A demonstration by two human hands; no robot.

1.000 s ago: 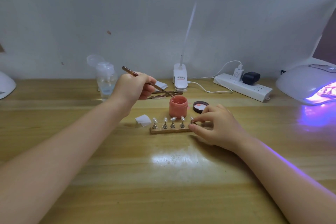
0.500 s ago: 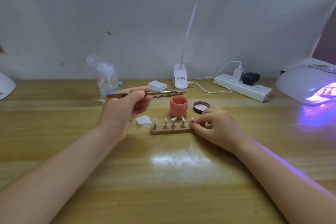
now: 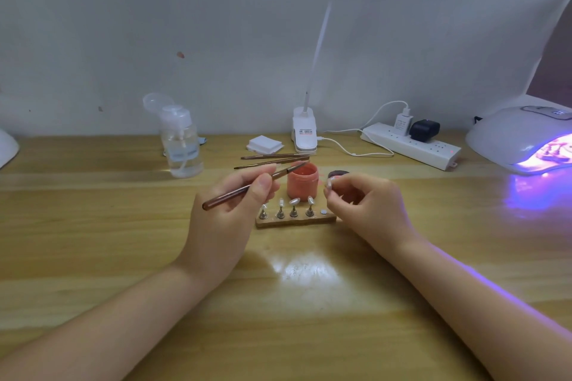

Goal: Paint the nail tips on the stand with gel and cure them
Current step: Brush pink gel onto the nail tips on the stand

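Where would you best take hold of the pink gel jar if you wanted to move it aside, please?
Grip the pink gel jar round its straight side wall, below the open rim, coming from the back, its wall-facing side. The stand blocks the front, the hands flank it, and the brush reaches toward its open mouth.

Four pearly nail tips (image 3: 294,202) upright on wooden stand (image 3: 295,221); fifth peg bare.

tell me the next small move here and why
Probably bring the brush tip across to the nail tip and start stroking gel on. The left hand grips the brush near the open gel jar, the right hand pinches one tip lifted off the stand, whose rightmost post is bare.
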